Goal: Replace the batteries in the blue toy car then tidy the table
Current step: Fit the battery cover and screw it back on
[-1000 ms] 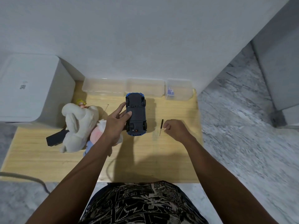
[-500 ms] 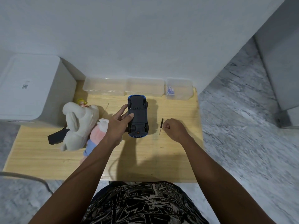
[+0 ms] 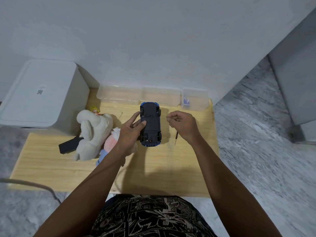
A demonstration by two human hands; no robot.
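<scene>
The blue toy car (image 3: 151, 127) lies upside down on the wooden table (image 3: 153, 168), its dark underside facing up. My left hand (image 3: 130, 132) grips the car's left side, with the thumb pressed on the underside. My right hand (image 3: 183, 125) hovers just right of the car, above the table, its thumb and forefinger pinched together. Anything between those fingertips is too small to see. A thin black screwdriver (image 3: 176, 139) lies on the table under my right wrist, partly hidden by it.
Three clear plastic boxes (image 3: 119, 96) line the back edge; the small right one (image 3: 195, 100) holds something blue. A grey plush toy (image 3: 92, 132), a pink one (image 3: 111, 142), a black object (image 3: 68, 146) and a white bin (image 3: 39, 96) sit at the left.
My right hand has lifted off the table beside the screwdriver and moved up toward the car's far end, fingers pinched. The screwdriver stayed on the table. My left hand still holds the car.
</scene>
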